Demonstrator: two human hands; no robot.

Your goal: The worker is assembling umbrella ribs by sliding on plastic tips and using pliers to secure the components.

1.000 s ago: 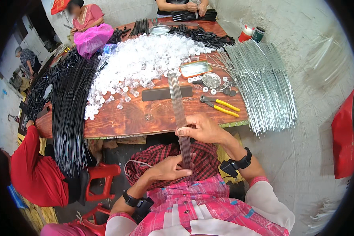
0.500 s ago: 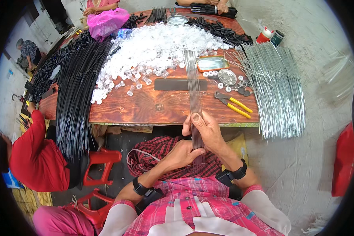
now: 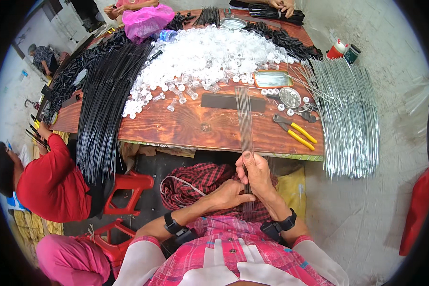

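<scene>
A narrow bundle of thin metal rods (image 3: 244, 124) stands out from my lap toward the table, its far end over the dark flat bar. My right hand (image 3: 257, 175) is closed round the bundle, thumb pressed along the top. Just below it, my left hand (image 3: 229, 194) grips the lower part of the same rods, with the thumb lying across them. The rods' near ends run down in front of the checked cloth (image 3: 202, 178) on my lap. Some fingers of both hands are hidden behind the bundle.
On the wooden table (image 3: 171, 129) lie a dark flat bar (image 3: 214, 101), yellow-handled pliers (image 3: 295, 132), a heap of clear plastic pieces (image 3: 200, 57), black rods (image 3: 112, 105) and silvery rods (image 3: 350, 114). A red stool (image 3: 131, 183) and a person in red (image 3: 55, 178) are at left.
Both hands and the rods have come down toward my body, the far ends now reaching less far over the table. The whole view has shifted slightly. My grip looks the same.
</scene>
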